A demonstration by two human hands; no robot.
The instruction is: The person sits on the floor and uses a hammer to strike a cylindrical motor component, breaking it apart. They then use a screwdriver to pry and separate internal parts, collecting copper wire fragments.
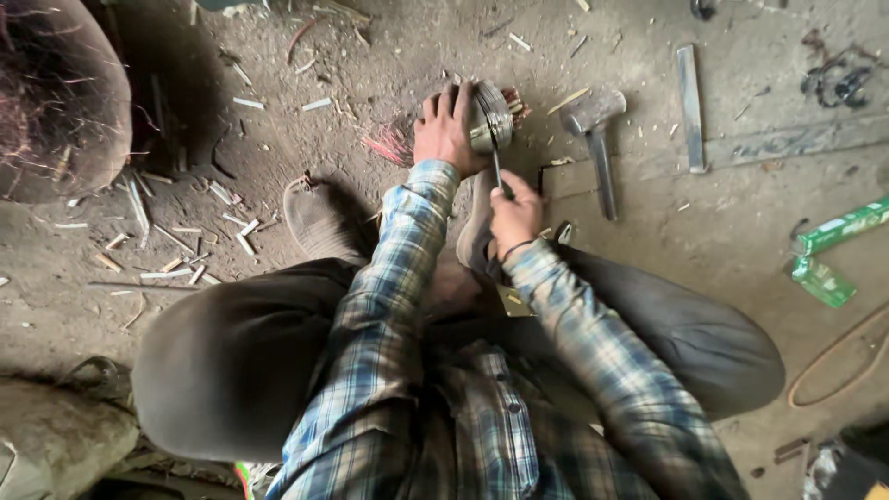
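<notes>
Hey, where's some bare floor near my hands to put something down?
Bare floor lies between the hammer and flat metal bar, and right of that bar. Crowded: the left hand side, littered with sticks and the red strands.

Person squatting, both knees bent wide, forearms reaching forward between them. Both arms in blue-and-white plaid sleeves, cuffs at the wrists. Left hand extended furthest forward, palm down, fingers spread and curled over the top in a clamping grasp, wrist straight. Right hand nearer the body, closed into a fist-like grip, knuckles up, thumb side toward the left hand; dark band around the right wrist. Hands near each other, not touching. Right elbow bent more sharply than the left.
</notes>
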